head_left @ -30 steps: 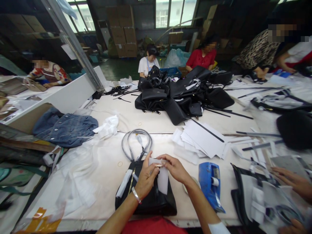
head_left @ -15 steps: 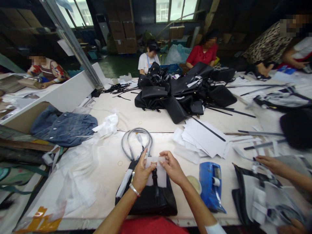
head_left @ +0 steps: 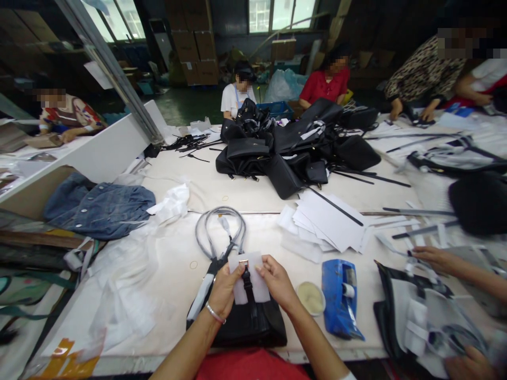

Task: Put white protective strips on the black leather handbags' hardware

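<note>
A black handbag (head_left: 241, 322) lies flat on the white table (head_left: 170, 274) right in front of me, its grey wrapped handles (head_left: 219, 229) looping away from me. A white foam sheet (head_left: 247, 277) covers its front, with the bag's black strap and gold buckle (head_left: 244, 264) lying over the sheet. My left hand (head_left: 224, 290) pinches the sheet's left edge by the strap. My right hand (head_left: 277, 282) pinches its right edge. Both thumbs press near the buckle.
A blue tape dispenser (head_left: 340, 298) and a small round pad (head_left: 311, 298) sit right of the bag. White paper sheets (head_left: 328, 224), a heap of black bags (head_left: 293, 153), a denim jacket (head_left: 99, 206) and loose wrapping (head_left: 130, 279) surround them. A co-worker's hands (head_left: 433, 258) handle another bag at right.
The foam sheet went from held up and folded between my fingers to lying flat on the bag, with the strap and buckle now over it. My hands slid down a little.
</note>
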Motion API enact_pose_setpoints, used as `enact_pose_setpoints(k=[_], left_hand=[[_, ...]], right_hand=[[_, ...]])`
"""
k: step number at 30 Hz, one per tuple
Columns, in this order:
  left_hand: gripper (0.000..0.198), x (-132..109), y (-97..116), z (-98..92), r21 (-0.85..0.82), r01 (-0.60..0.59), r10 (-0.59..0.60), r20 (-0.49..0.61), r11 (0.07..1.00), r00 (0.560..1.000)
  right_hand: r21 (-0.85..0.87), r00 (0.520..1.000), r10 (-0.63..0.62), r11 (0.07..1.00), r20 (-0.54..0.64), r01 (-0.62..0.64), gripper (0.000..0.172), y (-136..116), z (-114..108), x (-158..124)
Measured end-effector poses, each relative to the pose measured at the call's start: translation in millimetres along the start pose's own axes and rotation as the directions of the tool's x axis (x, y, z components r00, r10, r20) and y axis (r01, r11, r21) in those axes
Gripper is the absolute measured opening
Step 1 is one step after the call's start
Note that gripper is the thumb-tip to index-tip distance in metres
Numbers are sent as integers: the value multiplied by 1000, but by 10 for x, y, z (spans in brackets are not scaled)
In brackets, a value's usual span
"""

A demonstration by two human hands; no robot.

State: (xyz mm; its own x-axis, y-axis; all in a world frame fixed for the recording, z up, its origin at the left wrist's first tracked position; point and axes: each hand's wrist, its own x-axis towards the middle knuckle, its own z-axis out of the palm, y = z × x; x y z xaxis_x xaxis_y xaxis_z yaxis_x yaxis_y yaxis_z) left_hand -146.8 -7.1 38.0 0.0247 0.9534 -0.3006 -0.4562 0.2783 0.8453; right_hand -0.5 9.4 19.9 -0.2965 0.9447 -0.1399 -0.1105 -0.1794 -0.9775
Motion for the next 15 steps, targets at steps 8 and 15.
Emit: enact_pose_setpoints(k=[8, 15], left_hand=[[39, 41, -6, -92, 102, -50, 48, 27, 993, 998], [41, 17, -96, -40, 36, -8, 10, -33, 999, 999]], right_hand=[[-76, 999, -39, 996, 27, 41, 17, -40, 48, 21], [-131, 998, -54, 990, -16, 51, 18, 37, 66, -8]])
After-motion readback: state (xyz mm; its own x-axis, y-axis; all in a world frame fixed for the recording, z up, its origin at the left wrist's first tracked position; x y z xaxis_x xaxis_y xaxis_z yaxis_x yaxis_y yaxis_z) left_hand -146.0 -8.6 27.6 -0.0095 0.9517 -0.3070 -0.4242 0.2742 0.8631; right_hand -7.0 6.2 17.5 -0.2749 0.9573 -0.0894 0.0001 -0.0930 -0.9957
